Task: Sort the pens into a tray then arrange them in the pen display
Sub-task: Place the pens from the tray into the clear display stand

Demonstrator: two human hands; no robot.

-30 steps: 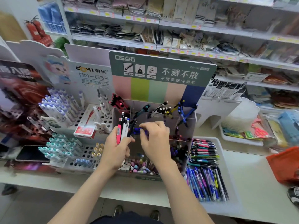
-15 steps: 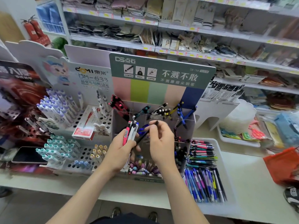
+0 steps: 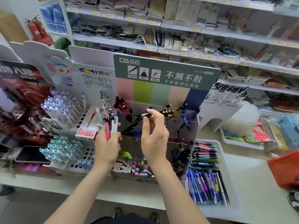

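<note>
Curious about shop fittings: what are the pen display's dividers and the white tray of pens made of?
Display dividers: probably clear acrylic, glossy; the pens behind show through. White tray: likely moulded plastic, smooth, faintly shiny, with a rounded rim. Looks alone cannot confirm either.

My left hand (image 3: 106, 147) covers the lower halves of the pens (image 3: 110, 125) bunched in it, so I can't count them. The black pen (image 3: 137, 121) is pinched in my right hand (image 3: 153, 138), and its lower tip merges with dark pens behind it. Both hands block the middle compartments of the pen display (image 3: 160, 96). Pens in the tray (image 3: 224, 160) overlap and their colours smear. Phone (image 3: 30, 155) part hidden by teal pens (image 3: 59, 151). Orange bag (image 3: 283, 168) and shoe (image 3: 294, 201) cut by right edge, poster (image 3: 17, 88) by left, my forearms by bottom. Shelf (image 3: 194, 32) goods blurred, price tags too small to read.
</note>
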